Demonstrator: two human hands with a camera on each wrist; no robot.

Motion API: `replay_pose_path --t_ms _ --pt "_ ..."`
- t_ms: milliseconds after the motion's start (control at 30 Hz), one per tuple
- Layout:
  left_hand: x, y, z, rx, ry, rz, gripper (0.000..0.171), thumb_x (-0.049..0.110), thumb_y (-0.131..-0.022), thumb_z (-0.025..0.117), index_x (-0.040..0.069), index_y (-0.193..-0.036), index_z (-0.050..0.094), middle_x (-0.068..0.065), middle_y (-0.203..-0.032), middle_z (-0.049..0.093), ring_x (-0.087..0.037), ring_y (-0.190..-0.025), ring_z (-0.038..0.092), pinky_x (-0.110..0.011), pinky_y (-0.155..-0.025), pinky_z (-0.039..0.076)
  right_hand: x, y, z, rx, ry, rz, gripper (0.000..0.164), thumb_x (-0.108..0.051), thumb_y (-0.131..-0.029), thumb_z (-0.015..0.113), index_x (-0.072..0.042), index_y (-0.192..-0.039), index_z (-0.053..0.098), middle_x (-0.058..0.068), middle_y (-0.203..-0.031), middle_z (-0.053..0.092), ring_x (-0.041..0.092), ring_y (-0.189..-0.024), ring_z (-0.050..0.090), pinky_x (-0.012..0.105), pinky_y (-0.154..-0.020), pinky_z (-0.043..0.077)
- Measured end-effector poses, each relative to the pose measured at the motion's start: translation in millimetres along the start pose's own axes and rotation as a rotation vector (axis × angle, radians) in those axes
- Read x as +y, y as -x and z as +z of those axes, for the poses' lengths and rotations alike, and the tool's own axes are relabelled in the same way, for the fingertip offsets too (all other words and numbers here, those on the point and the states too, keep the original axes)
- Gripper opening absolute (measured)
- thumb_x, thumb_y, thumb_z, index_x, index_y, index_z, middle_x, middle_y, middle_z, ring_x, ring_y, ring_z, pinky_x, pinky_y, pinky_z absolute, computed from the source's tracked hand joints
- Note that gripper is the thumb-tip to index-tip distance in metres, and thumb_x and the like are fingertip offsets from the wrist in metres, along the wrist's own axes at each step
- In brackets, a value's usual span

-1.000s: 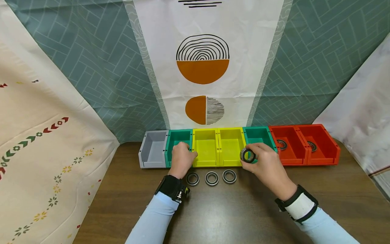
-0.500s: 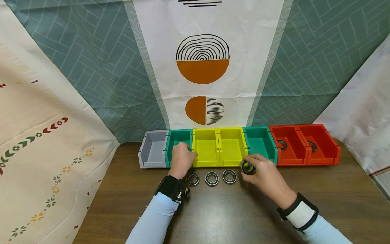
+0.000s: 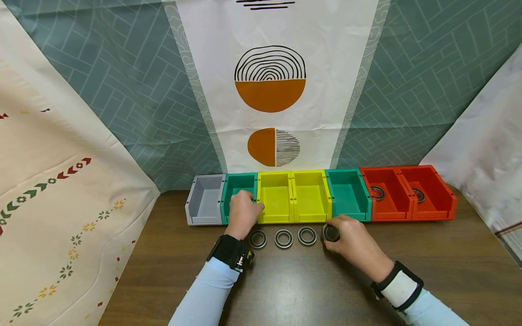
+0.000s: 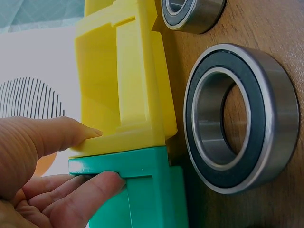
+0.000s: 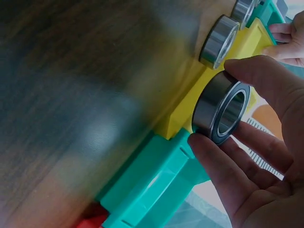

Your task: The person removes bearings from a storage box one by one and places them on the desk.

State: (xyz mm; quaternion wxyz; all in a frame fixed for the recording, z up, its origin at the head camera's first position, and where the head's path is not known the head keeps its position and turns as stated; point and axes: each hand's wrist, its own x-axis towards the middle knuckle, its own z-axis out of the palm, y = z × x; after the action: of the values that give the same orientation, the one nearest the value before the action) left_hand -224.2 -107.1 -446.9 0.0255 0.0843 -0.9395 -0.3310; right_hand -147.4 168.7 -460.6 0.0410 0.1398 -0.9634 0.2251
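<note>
My right hand [image 3: 355, 239] pinches a ball bearing [image 3: 331, 233] between thumb and fingers, low over the wooden table, just right of a row of three bearings. The right wrist view shows the gripped bearing [image 5: 207, 107] tilted; whether it touches the table I cannot tell. With its thumb on the yellow bin [image 4: 126, 145] and a finger against the green bin [image 4: 109, 166], my left hand [image 3: 243, 213] pinches their adjoining walls. Near that hand, one bearing [image 4: 280, 123] lies flat; another bearing [image 3: 277, 239] and a third bearing [image 3: 300, 237] continue the row.
Behind the hands stands a row of bins: a grey bin [image 3: 206, 220], green and yellow ones, a right-hand green bin [image 3: 352, 216], then a red bin [image 3: 393, 216] and an end red bin [image 3: 434, 215], each red one with a bearing inside. Patterned cloths hang around the table [image 3: 281, 290].
My right hand has lowered the bearing from in front of the right-hand green bin toward the table beside the row, tilting it flatter. My left hand stays where it was.
</note>
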Motion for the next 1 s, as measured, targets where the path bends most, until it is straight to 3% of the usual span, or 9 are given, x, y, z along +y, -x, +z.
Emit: replay_pose_path --t_ms 367,667,1000 --pt "-1.3 0.9 0.0 0.002 0.001 0.019 0.024 0.022 -0.078 0.073 0.006 -0.067 0.06 0.003 -0.059 0.021 -0.017 -0.045 0.043 -0.022 -0.041 0.032 4.5 -0.8 3.6 -0.074 0.016 0.048 0.055 -0.026 -0.063 0.084 -0.002 -0.11 0.067 0.01 -0.1 0.067 0.018 -0.086 0.061 0.04 -0.078 0.055" --pt "0.7 1.3 -1.0 -0.001 -0.003 -0.003 0.02 0.022 -0.077 0.074 0.007 -0.072 0.062 -0.003 -0.062 0.046 -0.017 -0.054 0.052 -0.023 -0.043 0.039 7.5 -3.3 7.2 -0.119 0.03 0.092 0.057 -0.026 -0.063 0.085 -0.002 -0.111 0.067 0.011 -0.101 0.066 0.02 -0.087 0.06 0.043 -0.08 0.054" --pt "0.4 0.6 -0.7 0.005 0.002 0.01 0.021 0.022 -0.077 0.074 0.006 -0.07 0.061 -0.002 -0.059 0.041 -0.017 -0.052 0.05 -0.023 -0.043 0.036 11.3 -5.0 10.9 -0.128 0.038 0.094 0.056 -0.027 -0.064 0.085 -0.002 -0.111 0.067 0.01 -0.099 0.066 0.018 -0.084 0.059 0.041 -0.078 0.055"
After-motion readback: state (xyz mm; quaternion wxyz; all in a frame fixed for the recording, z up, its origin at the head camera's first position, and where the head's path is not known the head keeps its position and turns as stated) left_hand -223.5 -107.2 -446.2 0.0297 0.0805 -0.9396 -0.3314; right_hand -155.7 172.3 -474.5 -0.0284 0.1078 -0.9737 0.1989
